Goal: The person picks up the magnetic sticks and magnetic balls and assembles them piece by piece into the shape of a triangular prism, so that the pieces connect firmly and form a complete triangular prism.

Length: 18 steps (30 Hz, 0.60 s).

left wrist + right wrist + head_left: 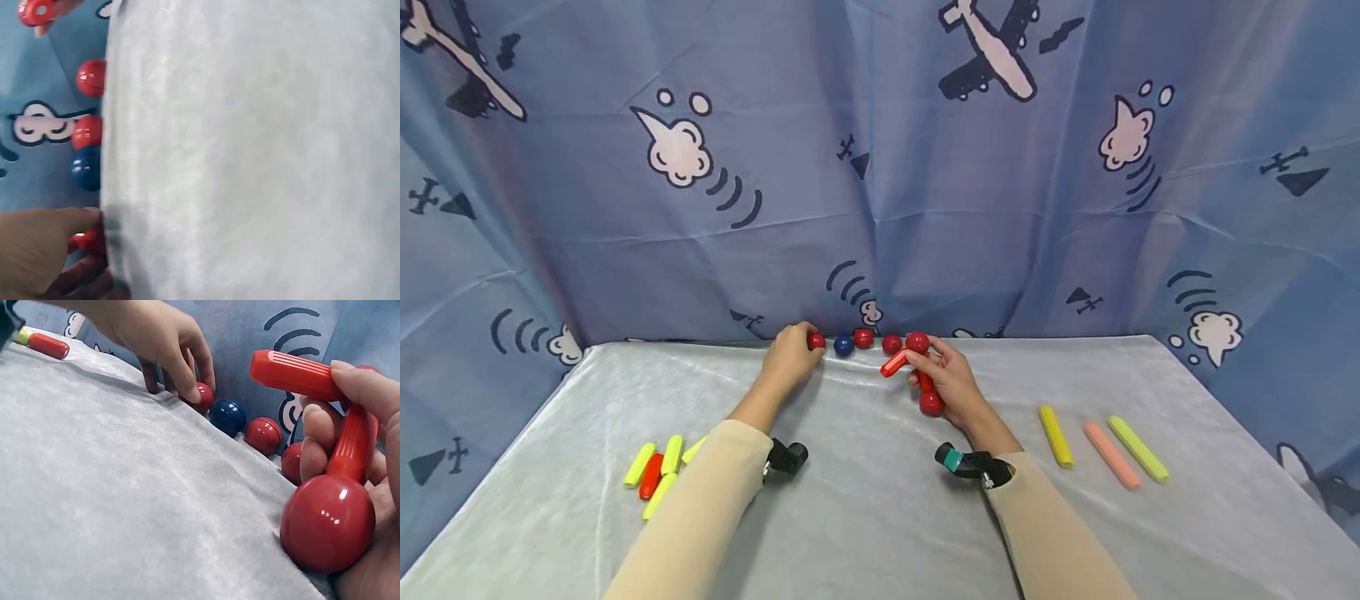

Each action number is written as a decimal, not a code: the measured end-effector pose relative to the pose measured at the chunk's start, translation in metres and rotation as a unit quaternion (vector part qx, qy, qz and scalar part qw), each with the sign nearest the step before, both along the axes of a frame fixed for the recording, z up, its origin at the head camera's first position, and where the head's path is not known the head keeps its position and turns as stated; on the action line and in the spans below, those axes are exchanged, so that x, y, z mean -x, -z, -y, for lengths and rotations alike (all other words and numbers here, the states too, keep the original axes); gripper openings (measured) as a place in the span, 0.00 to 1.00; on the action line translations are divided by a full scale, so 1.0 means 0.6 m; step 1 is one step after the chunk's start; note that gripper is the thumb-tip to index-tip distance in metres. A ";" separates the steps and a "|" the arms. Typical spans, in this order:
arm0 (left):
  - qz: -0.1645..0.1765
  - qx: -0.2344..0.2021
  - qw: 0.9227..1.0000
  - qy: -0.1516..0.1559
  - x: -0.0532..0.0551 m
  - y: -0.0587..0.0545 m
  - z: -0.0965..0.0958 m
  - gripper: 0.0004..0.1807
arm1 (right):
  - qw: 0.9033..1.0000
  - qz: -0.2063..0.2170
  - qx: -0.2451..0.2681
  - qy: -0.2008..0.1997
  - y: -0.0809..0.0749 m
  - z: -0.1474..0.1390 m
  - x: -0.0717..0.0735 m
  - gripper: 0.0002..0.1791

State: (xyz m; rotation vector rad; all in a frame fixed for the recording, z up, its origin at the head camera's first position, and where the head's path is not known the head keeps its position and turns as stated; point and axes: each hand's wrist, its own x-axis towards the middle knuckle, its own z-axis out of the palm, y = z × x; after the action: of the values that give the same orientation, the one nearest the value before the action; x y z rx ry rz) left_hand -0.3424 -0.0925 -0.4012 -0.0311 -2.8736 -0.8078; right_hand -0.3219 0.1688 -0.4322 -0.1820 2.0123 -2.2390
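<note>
At the table's back edge my left hand (792,357) pinches a red ball (201,397) between thumb and fingers. To its right sit a blue ball (843,346) and two more red balls, one (863,337) beside the blue and another (892,345) farther right. My right hand (955,383) holds a joined piece of red ribbed rods and red balls just right of that row. One rod (294,374) sticks out to the left from the upper ball (917,342). A second rod (350,447) runs down to the lower ball (328,523). My right fingers partly hide the piece.
Several yellow-green rods (639,465) and a red rod (651,476) lie at the left, partly behind my left sleeve. On the right lie a yellow rod (1056,436), a salmon rod (1112,455) and a yellow-green rod (1138,449). A blue printed curtain (805,167) hangs behind the table.
</note>
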 end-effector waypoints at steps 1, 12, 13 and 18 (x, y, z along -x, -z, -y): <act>-0.002 0.000 1.000 -0.004 0.001 0.002 0.001 0.18 | 1.000 -0.001 -0.002 -0.001 -0.001 0.003 0.000 0.30; -0.046 -0.117 0.992 0.016 -0.016 -0.005 -0.013 0.19 | 1.000 0.004 0.009 0.009 -0.005 0.005 -0.001 0.30; -0.050 -0.131 0.990 0.023 -0.021 -0.006 -0.018 0.18 | 1.000 0.003 0.009 0.010 -0.004 0.004 -0.001 0.30; -0.045 -0.178 0.981 0.055 -0.047 -0.005 -0.045 0.17 | 1.000 0.003 0.015 0.014 -0.002 0.001 0.000 0.30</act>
State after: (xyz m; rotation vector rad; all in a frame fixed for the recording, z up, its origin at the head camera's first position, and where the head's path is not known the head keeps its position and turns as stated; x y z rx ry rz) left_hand -0.3140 -0.0654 -0.3984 -0.1819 -2.6195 -1.2929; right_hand -0.3216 0.1682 -0.4308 -0.1514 1.9920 -2.2855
